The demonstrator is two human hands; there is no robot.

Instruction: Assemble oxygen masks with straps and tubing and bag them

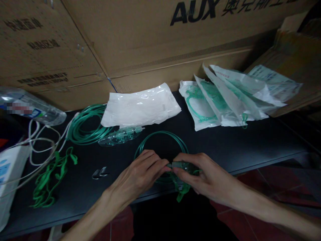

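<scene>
My left hand (145, 169) is closed, its thumb and fingers pinching the end of a thin green tube just left of a clear-green connector. My right hand (200, 170) is closed around a clear-green oxygen mask (181, 183), holding it by the connector (178, 164); the palm side is partly hidden. The two hands almost meet over the table's front edge. Behind them lies a loose coil of green tubing (163, 133). A green strap end (184, 194) hangs below the mask.
On the black table (260, 147) lie another green tubing coil (86, 129), clear mask parts (122, 135), green elastic straps (50, 180), small shiny strips (99, 173), a white pouch (140, 107) and several packed masks (200, 110). Left are a bottle (45, 108), white cables (52, 144) and a power strip (11, 177). Cardboard boxes (137, 40) stand behind.
</scene>
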